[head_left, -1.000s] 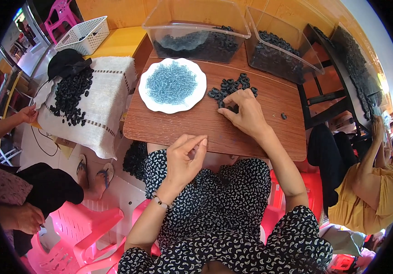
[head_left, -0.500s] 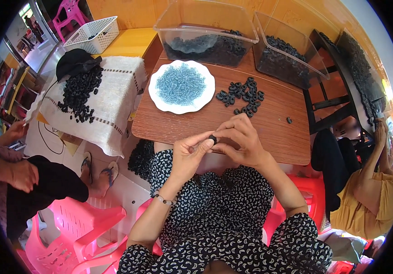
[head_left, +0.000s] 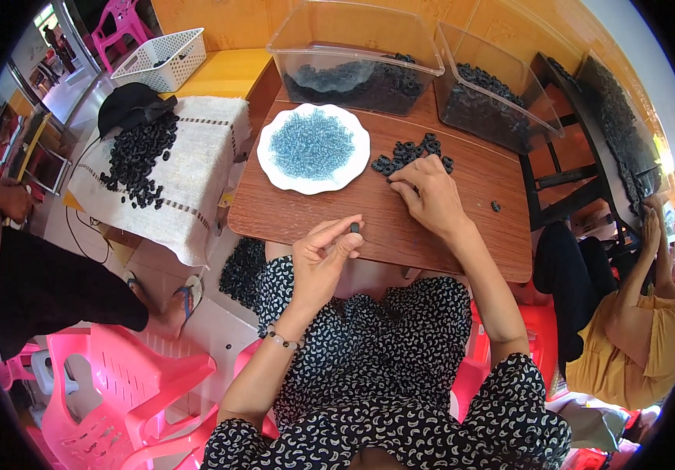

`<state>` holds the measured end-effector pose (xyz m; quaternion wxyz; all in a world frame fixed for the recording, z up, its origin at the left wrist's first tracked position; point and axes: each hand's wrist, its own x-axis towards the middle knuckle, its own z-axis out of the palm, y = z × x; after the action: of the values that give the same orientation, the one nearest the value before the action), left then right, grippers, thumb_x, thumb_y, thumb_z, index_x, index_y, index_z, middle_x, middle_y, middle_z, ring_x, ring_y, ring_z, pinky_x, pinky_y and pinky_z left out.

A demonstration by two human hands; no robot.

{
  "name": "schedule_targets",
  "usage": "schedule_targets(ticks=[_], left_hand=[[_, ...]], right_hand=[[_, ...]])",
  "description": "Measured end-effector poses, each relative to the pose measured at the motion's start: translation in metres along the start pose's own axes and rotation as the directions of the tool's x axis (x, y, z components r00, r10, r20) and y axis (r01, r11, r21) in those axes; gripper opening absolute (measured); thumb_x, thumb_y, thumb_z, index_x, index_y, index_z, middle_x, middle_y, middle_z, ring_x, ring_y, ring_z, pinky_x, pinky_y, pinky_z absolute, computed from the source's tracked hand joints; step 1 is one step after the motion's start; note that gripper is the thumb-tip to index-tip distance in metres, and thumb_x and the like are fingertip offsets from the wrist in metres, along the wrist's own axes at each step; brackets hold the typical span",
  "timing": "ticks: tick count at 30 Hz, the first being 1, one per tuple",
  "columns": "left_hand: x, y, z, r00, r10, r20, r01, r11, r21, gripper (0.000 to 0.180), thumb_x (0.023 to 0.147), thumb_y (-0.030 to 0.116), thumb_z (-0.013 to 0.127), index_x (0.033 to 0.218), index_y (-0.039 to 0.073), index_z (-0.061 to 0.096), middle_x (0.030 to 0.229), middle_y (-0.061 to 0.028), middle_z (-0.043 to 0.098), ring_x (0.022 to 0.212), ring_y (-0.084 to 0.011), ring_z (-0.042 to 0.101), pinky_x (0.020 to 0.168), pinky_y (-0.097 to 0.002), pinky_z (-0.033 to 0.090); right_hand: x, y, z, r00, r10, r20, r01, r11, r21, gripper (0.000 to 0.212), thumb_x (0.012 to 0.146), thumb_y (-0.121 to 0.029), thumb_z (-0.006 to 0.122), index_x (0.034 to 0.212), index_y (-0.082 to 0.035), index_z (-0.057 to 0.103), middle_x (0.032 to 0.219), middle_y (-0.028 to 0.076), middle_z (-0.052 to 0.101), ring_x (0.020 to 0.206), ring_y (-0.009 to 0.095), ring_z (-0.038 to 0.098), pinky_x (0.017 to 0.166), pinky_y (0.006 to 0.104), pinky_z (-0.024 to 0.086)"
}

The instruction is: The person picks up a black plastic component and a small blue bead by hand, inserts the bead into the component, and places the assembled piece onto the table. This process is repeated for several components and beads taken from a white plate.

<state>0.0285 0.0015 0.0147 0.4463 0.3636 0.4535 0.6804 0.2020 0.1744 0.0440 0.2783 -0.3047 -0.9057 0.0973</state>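
My left hand (head_left: 323,254) is held over the table's front edge, pinching a small black cylindrical piece (head_left: 355,228) between thumb and forefinger. Farther right, my right hand (head_left: 431,196) reaches over a loose pile of black ring-shaped parts (head_left: 408,149). Its bent fingertips touch the near left side of that pile, and what they grip, if anything, is too small to make out. A white scalloped plate (head_left: 306,188) left of the pile holds many tiny clear-blue beads (head_left: 311,143). One black part (head_left: 495,206) lies alone at the table's right.
Two clear plastic bins (head_left: 353,51) (head_left: 502,117) with black parts stand along the brown table's (head_left: 275,219) back. At left, a cloth-covered table (head_left: 204,149) carries more black pieces (head_left: 140,160) and a black cap (head_left: 130,110). Pink chairs (head_left: 130,376) and two other people flank me.
My hands have parted: the right went forward to the pile, while the left keeps the black piece near the same spot. The person at left has shifted and drawn their hands back.
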Motion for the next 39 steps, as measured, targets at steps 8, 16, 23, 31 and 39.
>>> schedule_targets(ticks=[8,16,23,31,39], left_hand=[[-0.001,0.0,-0.001,1.0,-0.002,0.008,0.002,1.0,0.016,0.028,0.096,0.009,0.074,0.122,-0.001,0.074,0.103,-0.004,0.069,0.087,-0.0074,0.064,0.076,-0.0203,0.052],[0.0,-0.003,-0.002,0.999,0.018,-0.03,-0.017,0.999,0.032,0.028,0.095,0.011,0.076,0.119,-0.001,0.075,0.102,-0.0016,0.069,0.084,-0.0043,0.06,0.07,-0.019,0.047],[0.002,-0.013,-0.003,0.991,0.123,-0.061,-0.116,0.988,0.101,0.027,0.094,0.014,0.077,0.117,0.0,0.075,0.1,-0.0028,0.07,0.078,-0.0049,0.057,0.067,-0.0207,0.047],[0.001,-0.008,-0.006,0.996,0.081,-0.049,-0.078,0.995,0.06,0.028,0.097,0.011,0.074,0.121,-0.002,0.073,0.104,-0.0012,0.067,0.087,-0.0051,0.061,0.072,-0.0189,0.05],[0.003,0.0,0.0,0.987,0.154,-0.036,-0.136,0.94,0.312,0.023,0.095,0.012,0.074,0.116,0.002,0.075,0.091,-0.0036,0.068,0.077,-0.0086,0.058,0.065,-0.0235,0.045]], right_hand=[[0.009,-0.004,0.013,0.993,0.077,0.088,-0.067,0.992,-0.107,0.011,0.087,-0.011,0.073,0.097,-0.007,0.075,0.093,0.011,0.065,0.098,0.033,0.058,0.083,0.0437,0.052],[0.006,-0.007,0.014,0.996,0.028,0.081,-0.011,0.981,-0.193,0.011,0.09,-0.012,0.07,0.099,-0.008,0.071,0.09,0.012,0.065,0.096,0.033,0.058,0.08,0.0439,0.052],[0.002,-0.015,0.014,0.996,0.073,0.043,-0.066,0.987,-0.146,0.011,0.092,-0.01,0.066,0.101,-0.005,0.069,0.093,0.014,0.068,0.094,0.034,0.058,0.08,0.0458,0.051],[-0.001,-0.022,0.012,0.983,0.132,-0.129,-0.13,0.991,0.026,0.011,0.097,-0.01,0.066,0.101,-0.002,0.071,0.082,0.011,0.066,0.074,0.024,0.06,0.068,0.0371,0.049],[-0.003,-0.039,0.006,0.945,0.312,-0.098,-0.264,0.906,0.332,0.019,0.103,-0.014,0.057,0.096,0.0,0.067,0.084,0.006,0.068,0.074,0.01,0.057,0.066,0.0278,0.046]])
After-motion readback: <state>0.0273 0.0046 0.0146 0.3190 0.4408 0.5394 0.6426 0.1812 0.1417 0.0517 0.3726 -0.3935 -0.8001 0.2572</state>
